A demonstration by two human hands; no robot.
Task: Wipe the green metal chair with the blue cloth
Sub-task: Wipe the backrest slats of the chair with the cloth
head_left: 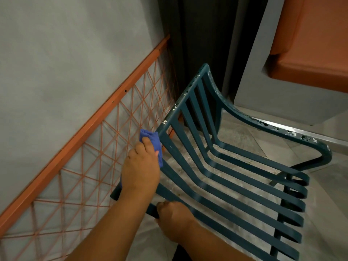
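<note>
The green metal chair (pixel 184 98) with long slats fills the centre and right, and paint is chipped along its top rail and far armrest. My left hand (pixel 141 168) holds the blue cloth (pixel 150 137) and presses it against the left end of the backrest's top rail, beside the outermost slat. Lower down, my right hand (pixel 175 219) grips the chair's near frame bar, fingers curled round it. Part of the cloth is hidden under my left hand.
An orange metal lattice frame (pixel 94 125) leans along the grey wall at the left, close behind the chair. A dark panel (pixel 197 34) stands behind the backrest. An orange cushioned bench (pixel 310 44) is at the upper right. Grey tiled floor (pixel 329 204) lies beneath.
</note>
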